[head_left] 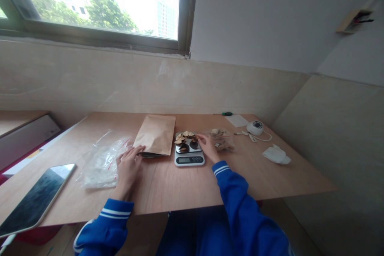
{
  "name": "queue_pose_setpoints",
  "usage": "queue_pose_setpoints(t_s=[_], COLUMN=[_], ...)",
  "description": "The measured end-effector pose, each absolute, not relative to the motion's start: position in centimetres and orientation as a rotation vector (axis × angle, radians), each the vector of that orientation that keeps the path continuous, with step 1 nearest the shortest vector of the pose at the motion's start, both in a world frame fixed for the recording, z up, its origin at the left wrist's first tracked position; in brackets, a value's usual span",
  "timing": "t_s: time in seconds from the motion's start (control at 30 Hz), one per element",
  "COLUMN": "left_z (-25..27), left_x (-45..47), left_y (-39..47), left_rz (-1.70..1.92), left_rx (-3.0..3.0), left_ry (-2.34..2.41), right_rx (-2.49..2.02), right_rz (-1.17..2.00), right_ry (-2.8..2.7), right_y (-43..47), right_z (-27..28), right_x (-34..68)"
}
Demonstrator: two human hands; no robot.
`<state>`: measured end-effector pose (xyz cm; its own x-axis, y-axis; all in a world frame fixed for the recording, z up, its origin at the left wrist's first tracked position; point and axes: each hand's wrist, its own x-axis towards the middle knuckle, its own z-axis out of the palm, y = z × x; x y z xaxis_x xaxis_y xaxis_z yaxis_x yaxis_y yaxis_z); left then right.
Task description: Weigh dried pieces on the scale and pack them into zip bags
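My left hand [129, 165] lies with its fingers stretched out at the lower left corner of a brown kraft paper bag [156, 134]. The bag lies flat, its dark opening toward me. Right of it stands a small white kitchen scale [189, 161], its display too small to read. Several beige dried slices with dark rims [181, 140] are spread on the metal plate. At the plate's right edge, my right hand [209, 148] has its fingertips pinched together on one dried slice. Just beyond this hand is a clear bag of dried slices [223, 140].
Clear plastic bags [100, 164] lie left of my left hand, near a large phone [37, 196]. Toward the right are a white dome camera [255, 127] with its cable, a crumpled tissue [276, 155], white paper [237, 121] and a green-handled screwdriver [227, 114].
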<state>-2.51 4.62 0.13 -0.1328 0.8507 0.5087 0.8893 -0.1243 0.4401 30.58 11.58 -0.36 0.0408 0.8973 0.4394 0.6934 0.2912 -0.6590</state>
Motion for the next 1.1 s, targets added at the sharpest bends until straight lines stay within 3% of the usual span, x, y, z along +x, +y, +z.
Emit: queue_pose_setpoints(t_s=[0.3,0.63,0.83,1.1], left_z=[1.1,0.7,1.7,3.0], left_x=[-5.9,-9.7,-9.6,-7.1], left_y=[3.2,3.8,4.1,2.9], left_rz=[-0.967,-0.739,-0.974,-1.51], left_rx=[-1.62,-1.792,-1.619,-1.379], left_ry=[-2.353,-2.506,-2.611,-2.12], right_rx=[-1.328,-1.302,-1.147,-1.234], right_rz=[0.312,0.516,0.83,0.583], right_ry=[-1.605,-1.616,-1.907,-2.21], right_y=[9.7,2.5,0.0,2.9], right_z=[0.5,2.1,2.3,1.2], right_x=[32.2,30.3,23.7,16.1])
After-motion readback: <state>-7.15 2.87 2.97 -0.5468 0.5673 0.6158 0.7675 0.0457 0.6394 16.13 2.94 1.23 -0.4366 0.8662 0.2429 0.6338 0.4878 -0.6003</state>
